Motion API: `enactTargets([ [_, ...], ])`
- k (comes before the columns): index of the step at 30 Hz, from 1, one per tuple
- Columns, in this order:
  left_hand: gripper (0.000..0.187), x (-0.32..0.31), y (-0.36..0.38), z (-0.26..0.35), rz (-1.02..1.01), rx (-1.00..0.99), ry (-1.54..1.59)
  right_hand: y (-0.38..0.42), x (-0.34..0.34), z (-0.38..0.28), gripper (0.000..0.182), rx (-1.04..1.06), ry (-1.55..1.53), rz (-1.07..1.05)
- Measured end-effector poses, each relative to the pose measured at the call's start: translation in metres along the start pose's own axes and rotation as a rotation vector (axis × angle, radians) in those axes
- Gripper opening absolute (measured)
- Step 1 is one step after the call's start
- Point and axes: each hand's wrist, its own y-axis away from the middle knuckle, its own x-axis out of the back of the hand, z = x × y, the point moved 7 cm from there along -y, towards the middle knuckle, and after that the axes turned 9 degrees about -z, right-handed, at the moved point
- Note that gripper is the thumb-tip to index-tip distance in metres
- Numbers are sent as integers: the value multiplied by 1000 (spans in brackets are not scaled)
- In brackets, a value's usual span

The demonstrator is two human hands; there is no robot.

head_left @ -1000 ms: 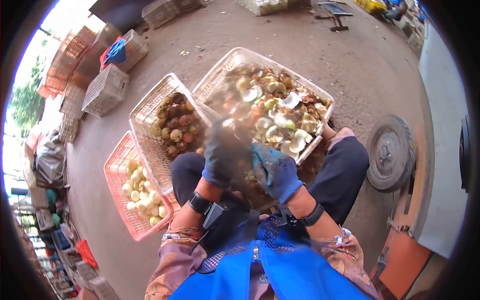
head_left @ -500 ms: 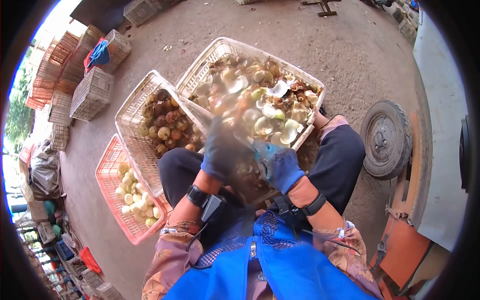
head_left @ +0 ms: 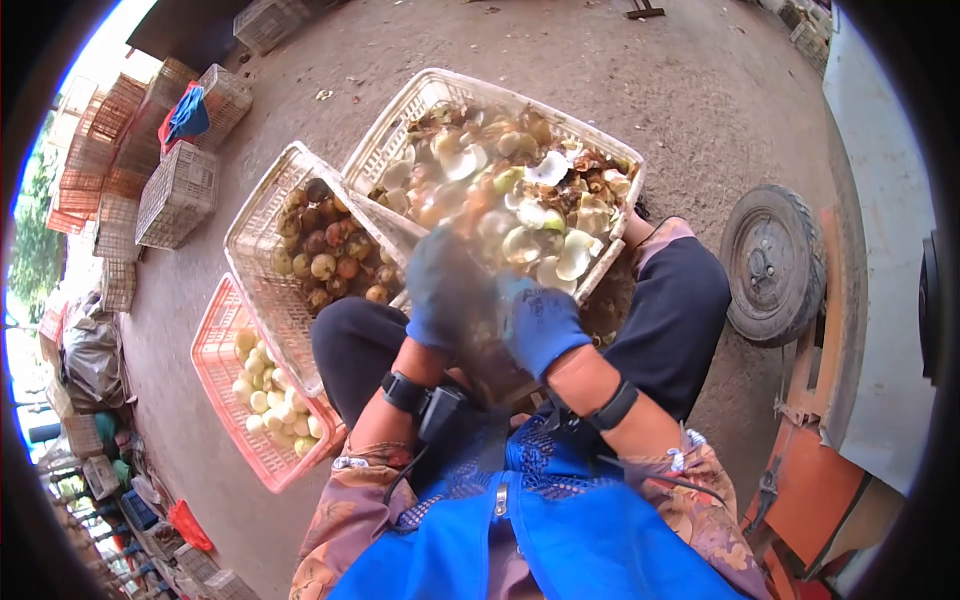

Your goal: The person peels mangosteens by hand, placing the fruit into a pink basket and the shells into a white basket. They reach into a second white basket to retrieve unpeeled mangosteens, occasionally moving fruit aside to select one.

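Observation:
My left hand (head_left: 440, 292), in a blue-grey work glove, is over my lap near the crates' corner; a blurry smear hides its fingers. My right hand (head_left: 540, 318), in a blue glove, is close beside it with fingers curled in; whatever lies between the hands cannot be made out. Beyond them stands a white plastic crate (head_left: 622, 158) of pale peeled layers and brown skins (head_left: 575, 255). To the left, another white crate (head_left: 262, 192) holds reddish-brown unpeeled onions (head_left: 323, 266). Below it, a pink crate (head_left: 212, 347) contains pale peeled onions (head_left: 272, 398).
A wheel with a tyre (head_left: 772, 265) is at the right, beside an orange metal part (head_left: 810, 490) and a grey panel (head_left: 880, 260). Stacked crates (head_left: 180, 195) and a grey bag (head_left: 92, 358) line the left. My knees (head_left: 685, 300) flank my hands.
My right hand has moved slightly left, nearer my left hand, and its wrist has turned. My left hand is slightly higher. The view has shifted a little.

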Motion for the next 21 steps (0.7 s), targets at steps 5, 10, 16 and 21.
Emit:
enactTargets([
  [5,35,-41,9,-15,-451,354,1420,-18,-11,33,27,142,97,-3],
  [10,33,-8,-4,34,-27,-241,-71,-12,-9,21,30,10,92,65],
  [16,31,-41,-2,-19,-221,304,1022,-31,-11,45,27,-27,95,-146],
  [21,33,-61,-7,-6,-207,577,1587,-53,-31,61,31,87,-5,20],
])
